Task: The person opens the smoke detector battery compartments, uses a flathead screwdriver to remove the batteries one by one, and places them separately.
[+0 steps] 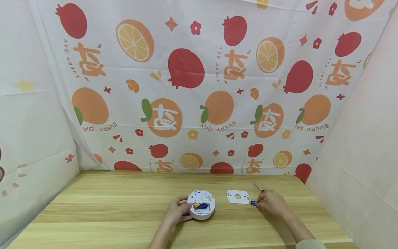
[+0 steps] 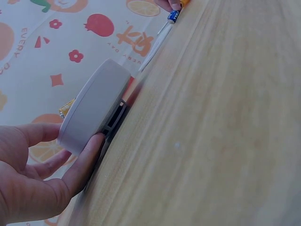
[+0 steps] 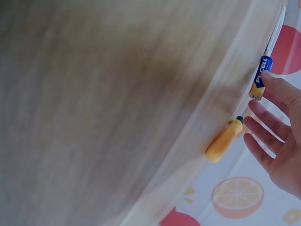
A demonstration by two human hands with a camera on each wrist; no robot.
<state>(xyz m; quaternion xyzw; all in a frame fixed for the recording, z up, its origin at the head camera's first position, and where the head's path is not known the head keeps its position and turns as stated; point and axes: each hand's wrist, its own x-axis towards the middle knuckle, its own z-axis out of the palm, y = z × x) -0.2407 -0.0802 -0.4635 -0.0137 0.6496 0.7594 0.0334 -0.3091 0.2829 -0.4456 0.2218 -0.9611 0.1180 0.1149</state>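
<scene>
My left hand grips the left edge of a round white smoke detector, its open battery compartment facing up. A blue and yellow battery lies in that compartment, its yellow end sticking up past the face in the left wrist view. Over on the right, my right hand pinches a blue and yellow AA battery between thumb and index finger, close over the table. The other fingers are spread. A screwdriver with a yellow handle lies beside that hand, its metal shaft pointing away.
A white mounting plate with a round hole lies flat between the detector and my right hand. The wooden table ends against a fruit-printed cloth at the back. Pale cloth walls stand at both sides.
</scene>
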